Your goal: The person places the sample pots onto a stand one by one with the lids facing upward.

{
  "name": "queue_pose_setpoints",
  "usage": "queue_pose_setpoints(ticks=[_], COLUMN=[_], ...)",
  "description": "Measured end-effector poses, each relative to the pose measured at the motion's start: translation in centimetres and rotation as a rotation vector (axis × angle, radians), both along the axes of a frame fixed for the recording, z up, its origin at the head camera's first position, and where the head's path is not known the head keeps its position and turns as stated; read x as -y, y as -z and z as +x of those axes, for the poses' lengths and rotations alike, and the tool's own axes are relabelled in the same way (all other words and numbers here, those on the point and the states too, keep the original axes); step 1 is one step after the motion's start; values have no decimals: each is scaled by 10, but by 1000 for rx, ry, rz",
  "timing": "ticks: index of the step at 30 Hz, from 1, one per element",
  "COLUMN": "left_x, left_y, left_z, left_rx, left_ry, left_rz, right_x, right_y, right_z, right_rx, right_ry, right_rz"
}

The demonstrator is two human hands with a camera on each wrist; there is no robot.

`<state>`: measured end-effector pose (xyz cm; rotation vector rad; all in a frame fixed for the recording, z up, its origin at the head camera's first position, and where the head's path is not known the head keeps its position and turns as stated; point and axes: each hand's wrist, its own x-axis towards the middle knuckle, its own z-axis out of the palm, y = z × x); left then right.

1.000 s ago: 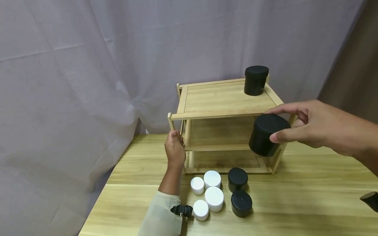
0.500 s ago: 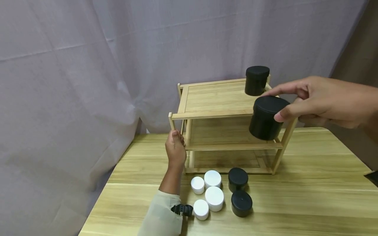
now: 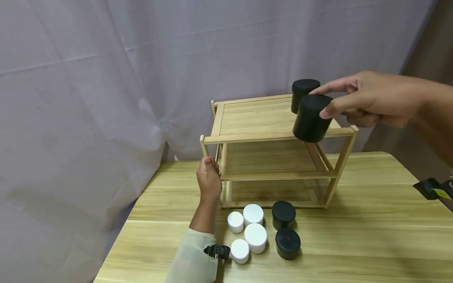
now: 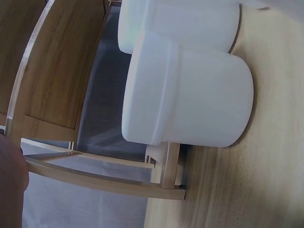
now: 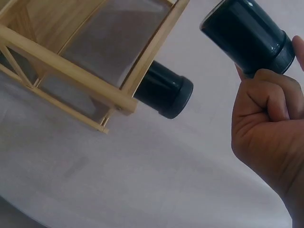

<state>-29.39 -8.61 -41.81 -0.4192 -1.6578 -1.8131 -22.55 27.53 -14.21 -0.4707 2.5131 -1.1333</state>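
My right hand (image 3: pixel 375 98) pinches a black lidded jar (image 3: pixel 312 120) near its lid, holding it upright above the front right part of the wooden shelf rack (image 3: pixel 253 138). In the right wrist view the held jar (image 5: pixel 249 35) is clear of the rack. Another black jar (image 3: pixel 299 96) stands at the top board's back right corner, partly hidden by the held one. With curled fingers, my left hand (image 3: pixel 209 177) grips the rack's front left post. White lidded jars (image 4: pixel 190 92) stand close to the left wrist.
Several white jars (image 3: pixel 255 237) and two black jars (image 3: pixel 288 243) stand on the wooden table (image 3: pixel 371 236) before the rack. The rack's middle shelf (image 3: pixel 269 159) and bottom shelf (image 3: pixel 270 191) lie under the top board. A grey curtain (image 3: pixel 177 59) hangs behind.
My right hand has raised the black jar from before the middle shelf to above the top board's front edge, slightly leftward. My left hand keeps its grip on the post.
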Motion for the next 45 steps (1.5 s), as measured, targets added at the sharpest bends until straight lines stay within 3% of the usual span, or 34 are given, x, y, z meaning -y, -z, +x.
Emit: queue_pose_setpoints(ticks=[12, 23, 28, 45], left_x=[0, -2, -2, -2], left_y=[-1, -3, -2, -1], left_z=[-1, 0, -1, -1], left_rx=[-4, -18, -22, -22], left_ry=[11, 2, -2, 2], left_rz=[17, 4, 0, -24], right_x=[1, 9, 11, 5], right_y=[3, 11, 14, 12], right_z=[-21, -22, -21, -22], right_rx=[-122, -216, -244, -217], right_ry=[109, 227, 238, 243], right_rz=[14, 118, 151, 189])
